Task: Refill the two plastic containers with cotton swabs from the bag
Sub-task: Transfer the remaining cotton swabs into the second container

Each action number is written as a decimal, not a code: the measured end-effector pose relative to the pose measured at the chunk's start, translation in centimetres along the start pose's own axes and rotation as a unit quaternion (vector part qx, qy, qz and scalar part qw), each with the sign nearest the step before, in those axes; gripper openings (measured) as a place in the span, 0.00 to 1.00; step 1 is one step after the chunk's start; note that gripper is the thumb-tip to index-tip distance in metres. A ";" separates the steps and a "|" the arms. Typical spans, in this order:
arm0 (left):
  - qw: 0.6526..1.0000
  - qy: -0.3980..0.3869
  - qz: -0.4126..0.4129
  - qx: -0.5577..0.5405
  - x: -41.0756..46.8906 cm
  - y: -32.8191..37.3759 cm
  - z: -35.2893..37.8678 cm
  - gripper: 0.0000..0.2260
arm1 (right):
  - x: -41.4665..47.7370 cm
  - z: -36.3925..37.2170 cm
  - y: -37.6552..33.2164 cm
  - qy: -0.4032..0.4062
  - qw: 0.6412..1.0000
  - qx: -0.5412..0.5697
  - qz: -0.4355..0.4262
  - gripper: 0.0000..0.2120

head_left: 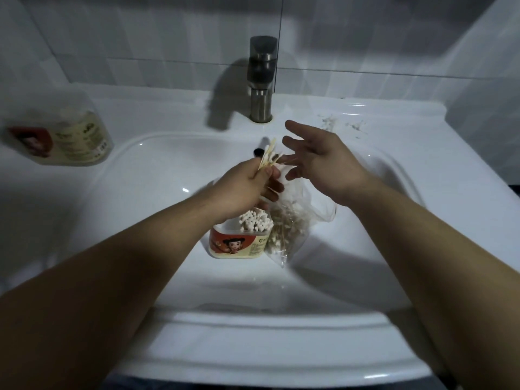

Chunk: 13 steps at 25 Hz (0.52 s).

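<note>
Head view of a refill carried out inside a white sink (157,175). A small bundle of cotton swabs (268,160) was held in the left hand (244,190), its fingers (274,187) clamped round the wooden stems just above the open container (239,243). The grip appeared chosen so that the stems were kept parallel and could be lowered upright among the swabs already packed there, white tips uppermost. The right hand (323,164) was held beside the bundle with nothing in it, its fingers (298,126) spread apart and relaxed, the tips close to the swab ends, probably to square them. The clear bag (295,229), partly full of loose swabs, was stood in the basin touching the container's right side, presumably so that the reach was kept short and any dropped swabs were caught by the bowl. Whether the bag's mouth was also pinched by the lower left fingers could not be told.

The second container (64,139) was set well apart on the sink ledge at far left, apparently full; it was blurred. A steel faucet (261,80) was seen behind the basin, and pale scraps (340,123) were scattered on the ledge to its right.

On each container a label with a red panel was carried; on the near one a cartoon child was shown. The small print on both was too fine or too blurred to be read, and no brand name could be made out.
</note>
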<state>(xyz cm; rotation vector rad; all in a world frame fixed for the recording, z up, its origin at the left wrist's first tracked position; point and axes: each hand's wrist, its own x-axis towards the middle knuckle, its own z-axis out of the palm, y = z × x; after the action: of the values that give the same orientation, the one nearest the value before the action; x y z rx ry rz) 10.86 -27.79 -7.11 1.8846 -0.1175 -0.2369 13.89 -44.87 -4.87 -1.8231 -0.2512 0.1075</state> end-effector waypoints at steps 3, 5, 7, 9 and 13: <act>0.998 -0.002 -0.005 -0.070 -0.2 0.3 0.4 0.11 | -0.1 0.4 -0.1 -0.012 0.999 -0.045 -0.004 0.26; 0.998 0.041 0.003 -0.040 0.0 0.3 0.5 0.10 | -0.3 0.2 -0.4 -0.017 0.999 -0.043 -0.010 0.29; 0.997 0.075 -0.002 -0.023 0.2 0.4 0.2 0.10 | -0.4 -0.1 -0.7 -0.020 0.999 -0.022 -0.015 0.31; 0.994 0.058 -0.020 -0.094 0.1 0.6 -0.3 0.11 | -0.7 0.1 -0.9 -0.038 0.999 -0.028 -0.011 0.32; 0.984 -0.014 -0.058 -0.168 -0.5 0.9 0.0 0.10 | -1.1 0.8 -0.6 -0.073 0.994 -0.081 -0.009 0.32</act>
<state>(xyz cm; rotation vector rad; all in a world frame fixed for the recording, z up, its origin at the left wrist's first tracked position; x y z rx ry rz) 10.40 -28.01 -6.18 1.5531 0.0141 -0.3426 12.62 -44.23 -4.61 -1.9759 -0.3887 0.2136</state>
